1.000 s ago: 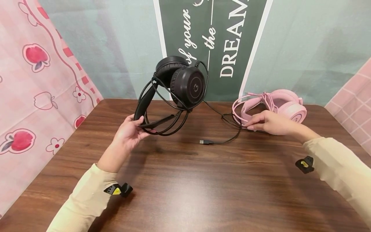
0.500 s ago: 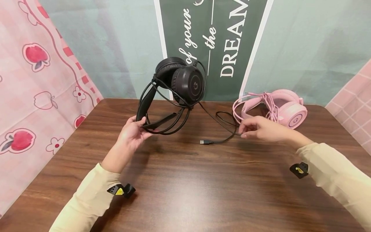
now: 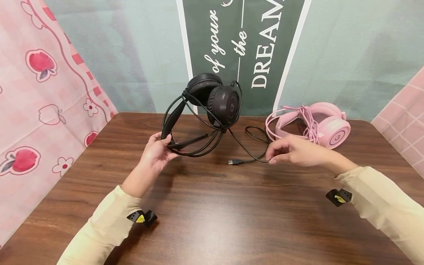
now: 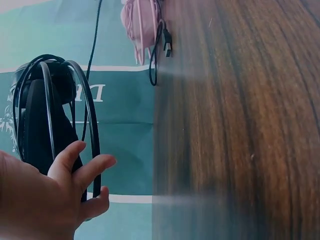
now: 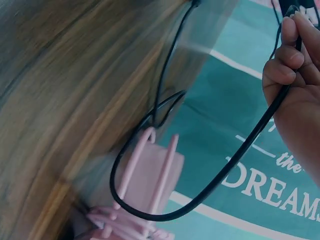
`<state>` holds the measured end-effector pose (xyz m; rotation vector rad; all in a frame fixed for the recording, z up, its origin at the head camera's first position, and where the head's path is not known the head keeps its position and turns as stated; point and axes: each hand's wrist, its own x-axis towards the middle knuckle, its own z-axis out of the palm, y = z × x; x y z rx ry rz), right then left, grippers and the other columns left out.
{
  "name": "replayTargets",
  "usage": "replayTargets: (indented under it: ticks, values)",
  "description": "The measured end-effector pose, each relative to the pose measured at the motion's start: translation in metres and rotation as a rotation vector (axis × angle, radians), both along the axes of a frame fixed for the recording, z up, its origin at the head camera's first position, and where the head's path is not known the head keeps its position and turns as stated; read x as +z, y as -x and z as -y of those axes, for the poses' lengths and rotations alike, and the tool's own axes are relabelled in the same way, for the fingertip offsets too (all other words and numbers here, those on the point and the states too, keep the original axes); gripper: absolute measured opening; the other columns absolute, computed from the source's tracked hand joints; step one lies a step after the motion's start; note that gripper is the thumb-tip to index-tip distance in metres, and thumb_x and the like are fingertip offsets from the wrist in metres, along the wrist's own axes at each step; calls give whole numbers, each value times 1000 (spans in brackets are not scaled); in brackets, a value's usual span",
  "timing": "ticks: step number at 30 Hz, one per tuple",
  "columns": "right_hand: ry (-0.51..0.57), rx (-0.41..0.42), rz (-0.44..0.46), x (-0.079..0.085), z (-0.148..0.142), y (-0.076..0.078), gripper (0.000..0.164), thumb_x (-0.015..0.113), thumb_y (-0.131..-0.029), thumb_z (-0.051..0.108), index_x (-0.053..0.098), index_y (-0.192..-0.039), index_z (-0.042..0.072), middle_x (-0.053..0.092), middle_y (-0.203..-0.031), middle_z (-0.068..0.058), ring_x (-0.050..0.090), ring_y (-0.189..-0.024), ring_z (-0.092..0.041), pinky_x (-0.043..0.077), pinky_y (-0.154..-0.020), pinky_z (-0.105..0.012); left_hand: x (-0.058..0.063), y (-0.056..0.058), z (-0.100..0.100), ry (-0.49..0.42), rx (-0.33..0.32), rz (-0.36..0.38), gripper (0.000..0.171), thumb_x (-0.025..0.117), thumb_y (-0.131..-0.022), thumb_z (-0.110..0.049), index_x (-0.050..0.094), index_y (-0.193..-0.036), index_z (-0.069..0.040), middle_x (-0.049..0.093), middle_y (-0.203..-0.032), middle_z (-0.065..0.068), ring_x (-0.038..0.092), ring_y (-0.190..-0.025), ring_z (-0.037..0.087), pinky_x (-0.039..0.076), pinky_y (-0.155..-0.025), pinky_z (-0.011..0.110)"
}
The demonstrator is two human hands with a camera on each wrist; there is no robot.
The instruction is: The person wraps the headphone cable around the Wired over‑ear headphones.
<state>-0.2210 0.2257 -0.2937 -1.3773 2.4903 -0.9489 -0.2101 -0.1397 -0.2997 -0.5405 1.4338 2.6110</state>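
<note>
My left hand (image 3: 157,152) grips the headband of a black headset (image 3: 225,105), which tilts with its ear cups up and to the right. Loops of its black cable (image 4: 92,117) hang around the headband and cups. At the right, my right hand (image 3: 294,150) pinches the loose run of that cable between thumb and fingers. From the pinch the cable (image 5: 240,150) sweeps down in a wide curve in the right wrist view. Its USB plug (image 3: 235,162) lies on the table between the two hands.
A pink headset (image 3: 331,127) with its pink cord bundled lies at the back right, just behind my right hand. The brown wooden table (image 3: 212,213) ends at a green wall cloth (image 3: 132,55) with white lettering. A pink patterned curtain (image 3: 43,110) borders the left side.
The black headset has come down and slightly right in my left hand. My right hand has moved left and toward me, drawing the cable away from the pink headset.
</note>
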Motion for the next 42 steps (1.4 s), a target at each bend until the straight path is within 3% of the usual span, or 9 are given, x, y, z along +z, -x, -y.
replayTargets:
  ticks: [5,8,12,17,25,31,42]
  values:
    - [-5,23,20,7,9,-2,15,65,-84,8,63,-85,22,59,-75,8,50,-67,-3,45,-59,-20,-2,2,-6,44,-1,9,23,41,-96,-7,28,-111,-19,41,-92,5,57,-68,16,54,-67,44]
    - [37,46,18,13,16,-2,15,65,-83,4,64,-85,19,60,-77,7,52,-70,-5,47,-61,-20,-3,3,-10,67,-3,1,28,41,-96,-7,27,-117,-17,41,-92,5,56,-68,15,55,-55,38]
    - [89,67,-44,25,26,-3,18,65,-82,0,64,-85,17,61,-79,8,54,-72,-7,47,-65,-20,-3,3,-12,97,-4,-10,32,41,-96,-6,26,-122,-16,41,-91,5,55,-69,15,55,-60,41]
    - [106,33,-130,44,37,-2,18,65,-81,-1,64,-84,16,61,-79,8,53,-71,-6,44,-64,-19,-4,3,-14,133,-9,-7,31,42,-96,-7,27,-122,-17,40,-92,6,53,-68,14,55,-63,40]
    - [133,-94,-143,64,50,1,10,65,-83,3,64,-83,12,60,-77,9,52,-72,-8,42,-65,-18,-4,3,-18,187,-41,-22,33,44,-96,-8,28,-122,-18,39,-94,10,52,-65,14,55,-65,40]
    - [168,-123,-144,67,54,2,4,66,-82,1,65,-83,5,60,-74,3,51,-68,-9,41,-61,-18,-4,1,-22,234,-67,-49,35,45,-95,-8,29,-125,-16,40,-93,14,52,-60,15,55,-66,41]
    - [123,-167,-209,60,52,6,8,67,-81,1,67,-82,9,64,-76,0,52,-68,-6,41,-61,-17,-4,-2,-25,308,-94,-109,42,47,-94,-6,27,-131,-12,42,-81,10,51,-48,15,55,-52,33]
